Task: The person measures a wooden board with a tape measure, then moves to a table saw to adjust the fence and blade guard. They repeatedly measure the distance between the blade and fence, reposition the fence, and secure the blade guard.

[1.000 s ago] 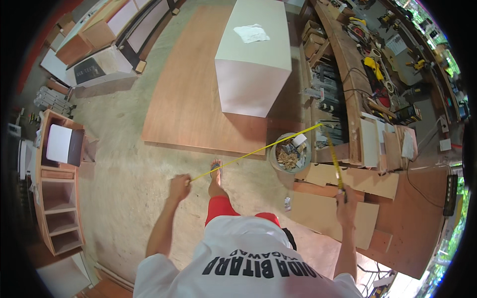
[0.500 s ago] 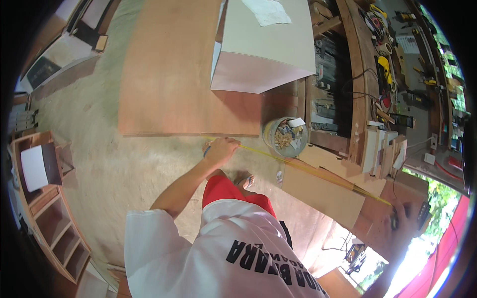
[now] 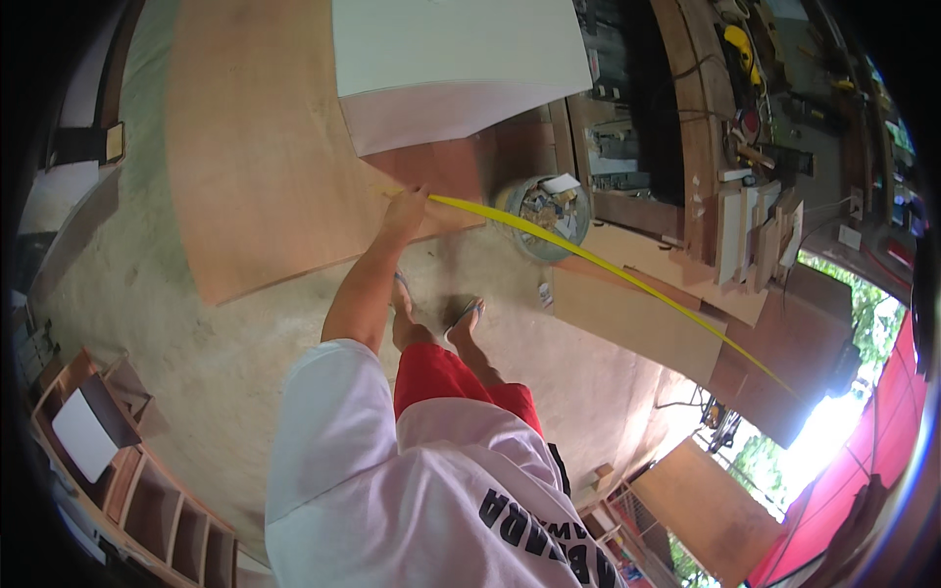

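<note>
The yellow tape [image 3: 588, 257] is pinched by the left hand [image 3: 403, 213] over the wooden board [image 3: 260, 181] and is stretched rightward from this grip; it should be held flat, without sag. The right hand's [image 3: 866, 498] grip cannot be told.

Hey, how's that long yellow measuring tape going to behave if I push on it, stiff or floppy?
The yellow measuring tape looks thin and narrow, so it's probably light. Running from the left hand in a gentle bow, it seems springy rather than limp. Being that long and slim, it might buckle or twist if pushed endwise.
</note>
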A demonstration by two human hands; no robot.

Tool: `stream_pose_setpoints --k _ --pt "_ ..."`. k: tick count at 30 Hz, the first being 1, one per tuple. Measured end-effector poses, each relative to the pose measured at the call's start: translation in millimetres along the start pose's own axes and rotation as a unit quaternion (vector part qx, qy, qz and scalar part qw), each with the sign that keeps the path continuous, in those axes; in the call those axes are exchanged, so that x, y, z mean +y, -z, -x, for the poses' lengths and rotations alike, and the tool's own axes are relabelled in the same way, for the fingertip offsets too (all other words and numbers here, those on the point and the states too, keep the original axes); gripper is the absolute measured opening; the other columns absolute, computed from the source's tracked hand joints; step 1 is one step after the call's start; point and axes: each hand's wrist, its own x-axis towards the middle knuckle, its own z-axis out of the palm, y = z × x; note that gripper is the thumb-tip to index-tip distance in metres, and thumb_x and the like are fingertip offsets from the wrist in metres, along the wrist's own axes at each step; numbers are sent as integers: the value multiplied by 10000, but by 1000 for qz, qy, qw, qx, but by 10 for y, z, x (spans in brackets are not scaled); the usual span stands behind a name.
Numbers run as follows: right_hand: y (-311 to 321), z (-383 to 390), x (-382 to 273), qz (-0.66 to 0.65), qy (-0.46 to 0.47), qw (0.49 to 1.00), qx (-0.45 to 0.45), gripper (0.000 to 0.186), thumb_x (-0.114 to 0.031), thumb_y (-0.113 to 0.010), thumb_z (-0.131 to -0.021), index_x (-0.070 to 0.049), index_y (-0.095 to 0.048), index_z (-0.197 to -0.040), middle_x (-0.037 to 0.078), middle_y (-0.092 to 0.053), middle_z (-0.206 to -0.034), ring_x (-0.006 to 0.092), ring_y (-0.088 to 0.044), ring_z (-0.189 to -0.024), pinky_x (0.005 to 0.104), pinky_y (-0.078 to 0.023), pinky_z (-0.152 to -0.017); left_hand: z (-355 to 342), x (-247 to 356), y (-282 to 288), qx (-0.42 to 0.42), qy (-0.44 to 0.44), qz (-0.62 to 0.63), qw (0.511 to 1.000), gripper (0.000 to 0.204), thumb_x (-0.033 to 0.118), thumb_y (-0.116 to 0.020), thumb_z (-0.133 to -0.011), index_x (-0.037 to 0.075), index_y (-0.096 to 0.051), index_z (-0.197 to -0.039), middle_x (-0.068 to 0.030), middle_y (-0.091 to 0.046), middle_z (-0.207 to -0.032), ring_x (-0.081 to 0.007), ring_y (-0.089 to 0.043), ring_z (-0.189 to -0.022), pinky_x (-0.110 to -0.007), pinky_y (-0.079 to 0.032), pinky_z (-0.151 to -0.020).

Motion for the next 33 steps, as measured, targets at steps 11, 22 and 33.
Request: stream_pose_setpoints --k 11,22,33 --pt "-1052 1193 -2207 -269 -265 914 -147 383 -284 -534 -1040 64 -602 -1184 123 -554 -1025 234 -530 -925 356 -436 -825 -840 594 -323 67 -61 74 993 271 -15 -584 -856 18 -676 -1109 -206 -696 -1038 -408 -682 -975 -509 -554 -827" --pt "-1410 1474 -3089 -440 -440 747 -232 482 -381 -640 -997 22 -630 -1263 183 -654 -1130 298 -646 -1006 399 -531 -861 -1309 494 -201 171 -86 27 981 257 22 -603 -859 26 -703 -1096 -194 -709 -961 -381 -697 -873 -463 -559 -776" --pt "-1849 1049 -3293 -475 -242 797 -283 439 -386 -714 -890 -2 -694 -1101 153 -606 -943 275 -620 -795 365 -489 -689 -1318 235 150 249 -14 -92 964 134 101 -701 -926 -29 -729 -922 -204 -721 -817 -356 -717 -726 -410 -574 -623"
